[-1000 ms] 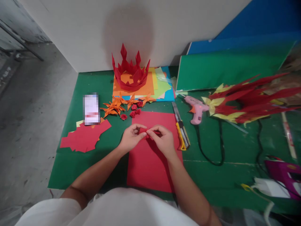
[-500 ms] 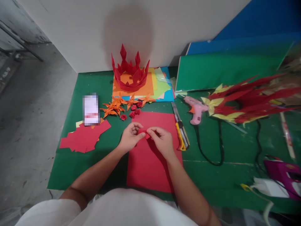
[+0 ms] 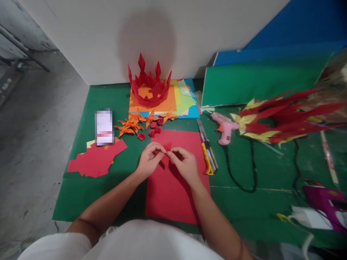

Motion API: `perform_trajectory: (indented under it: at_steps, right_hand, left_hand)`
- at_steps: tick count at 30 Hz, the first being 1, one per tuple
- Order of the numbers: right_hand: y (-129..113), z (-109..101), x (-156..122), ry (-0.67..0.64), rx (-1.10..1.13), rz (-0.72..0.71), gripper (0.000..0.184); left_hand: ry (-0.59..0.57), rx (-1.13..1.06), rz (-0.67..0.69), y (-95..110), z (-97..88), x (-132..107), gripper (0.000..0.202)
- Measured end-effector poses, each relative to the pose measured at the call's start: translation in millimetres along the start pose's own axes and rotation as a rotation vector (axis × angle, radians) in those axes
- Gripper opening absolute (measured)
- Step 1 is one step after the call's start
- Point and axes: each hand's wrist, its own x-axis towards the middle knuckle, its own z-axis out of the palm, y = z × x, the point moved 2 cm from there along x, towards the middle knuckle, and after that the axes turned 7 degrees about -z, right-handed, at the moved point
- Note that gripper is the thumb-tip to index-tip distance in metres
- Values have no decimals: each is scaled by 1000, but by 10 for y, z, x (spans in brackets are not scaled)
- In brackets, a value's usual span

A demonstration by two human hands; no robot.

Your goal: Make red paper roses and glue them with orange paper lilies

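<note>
A small folded piece of red paper (image 3: 168, 146) is pinched between my left hand (image 3: 150, 159) and my right hand (image 3: 184, 162), thumbs and fingertips almost meeting. Both hands are closed on it, just above a large red paper sheet (image 3: 176, 195) lying on the green table. Beyond my fingers lie several small red paper roses (image 3: 155, 132) and orange folded paper flowers (image 3: 130, 124). To the right of the sheet rests a yellow cutter knife (image 3: 207, 150) with its blade out.
A red paper crown (image 3: 149, 94) stands on stacked coloured paper at the back. Left are a phone (image 3: 104, 126) and red paper pieces (image 3: 96, 157). Right are a pink glue gun (image 3: 224, 127) with black cord, a red-yellow paper crown (image 3: 282, 115) and a purple object (image 3: 325, 204).
My fingertips have drawn closer together, and the red paper piece has been turned so that a flap stands up above them. The things on the table lie as before.
</note>
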Motion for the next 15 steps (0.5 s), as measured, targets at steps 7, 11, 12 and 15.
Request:
perform_trajectory:
  at_steps: [7,11,12,15]
  right_hand:
    - [-78,-42,9,15,-242,-158,19]
    - [-105,-43,8,9,-308,-233,19]
    - [-107,-39,6,8,-302,-236,18]
    - [-107,-20,-4,21,-250,-210,14]
  left_hand:
    - [-15,53,-57,-42,18,-16,3]
    - [16,5,-81,-70,23,-25,6]
    - [30,-5,-74,-72,20,-27,6]
    - [77,-23,-57,-65,1,-27,6]
